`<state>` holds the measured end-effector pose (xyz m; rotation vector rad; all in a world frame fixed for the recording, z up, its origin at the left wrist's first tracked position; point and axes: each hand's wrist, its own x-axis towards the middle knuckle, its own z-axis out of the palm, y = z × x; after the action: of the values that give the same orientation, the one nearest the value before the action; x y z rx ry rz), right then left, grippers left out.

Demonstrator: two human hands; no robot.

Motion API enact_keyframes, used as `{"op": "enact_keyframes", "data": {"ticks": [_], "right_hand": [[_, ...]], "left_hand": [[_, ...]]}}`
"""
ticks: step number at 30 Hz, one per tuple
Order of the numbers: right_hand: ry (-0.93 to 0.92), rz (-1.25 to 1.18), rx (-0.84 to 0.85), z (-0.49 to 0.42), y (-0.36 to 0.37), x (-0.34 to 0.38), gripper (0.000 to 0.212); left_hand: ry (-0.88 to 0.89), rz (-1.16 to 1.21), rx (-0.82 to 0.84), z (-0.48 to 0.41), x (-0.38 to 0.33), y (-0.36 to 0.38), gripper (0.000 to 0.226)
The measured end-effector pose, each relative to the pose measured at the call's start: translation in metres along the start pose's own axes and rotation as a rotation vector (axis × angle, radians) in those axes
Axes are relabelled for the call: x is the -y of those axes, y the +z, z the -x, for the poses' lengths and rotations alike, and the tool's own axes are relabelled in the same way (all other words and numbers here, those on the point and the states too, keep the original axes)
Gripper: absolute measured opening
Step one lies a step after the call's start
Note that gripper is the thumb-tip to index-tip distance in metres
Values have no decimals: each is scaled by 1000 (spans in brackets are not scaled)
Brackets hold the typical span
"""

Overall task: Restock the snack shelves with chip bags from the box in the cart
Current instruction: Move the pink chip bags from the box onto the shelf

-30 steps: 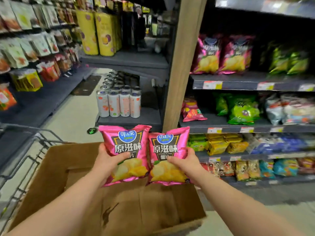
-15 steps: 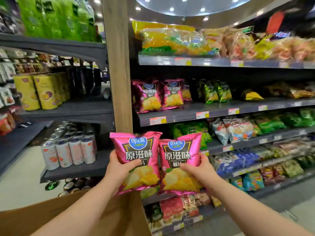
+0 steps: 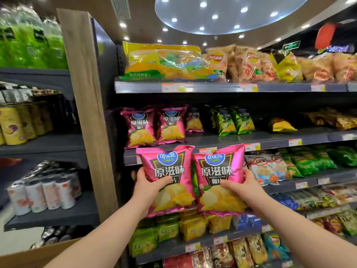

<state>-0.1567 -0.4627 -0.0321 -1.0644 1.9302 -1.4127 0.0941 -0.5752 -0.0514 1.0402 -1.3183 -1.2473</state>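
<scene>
head view: left hand [image 3: 148, 185] grips a glossy pink foil chip bag [image 3: 170, 171] printed with yellow crisps, thumb across the front and fingers behind. right hand [image 3: 244, 185] holds a second pink foil chip bag [image 3: 220, 171] the same way. both bags are upright and side by side, with their edges touching or nearly so. they hang in the air in front of the dark grey metal shelf [image 3: 274, 145], not resting on it. on that shelf, just above, stand three matching pink bags [image 3: 138, 125] at the left end, the third set further back, with green bags [image 3: 231, 120] beside them. judged: pickup done, placing not yet done, and both bags belong in that pink row. brown cardboard box [image 3: 29, 256] shows only a corner at lower left. its contents are hidden, so remaining stock cannot be told. cart not in view.
</scene>
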Motion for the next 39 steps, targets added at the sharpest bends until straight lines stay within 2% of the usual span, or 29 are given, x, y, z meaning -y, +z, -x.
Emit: {"op": "enact_keyframes", "data": {"ticks": [9,15,23,33,39], "right_hand": [[-81,-59,35,-64,4,17,80],[-146,-70,51,-123,23,50,77],[-263,-39,44,-204,73,99,79],[-284,-110,83,-262,126,98,88],[-278,-70,162,-285,146,98,78]], "left_hand": [[127,-3,-129,-64,-31,-11,63],[191,50,-191,-131,-46,-29,64],[253,68,-191,-214,-55,-49,69],[238,13,-170,-260,-49,-54,69],[201,-3,-165,-273,-46,-60,70]]}}
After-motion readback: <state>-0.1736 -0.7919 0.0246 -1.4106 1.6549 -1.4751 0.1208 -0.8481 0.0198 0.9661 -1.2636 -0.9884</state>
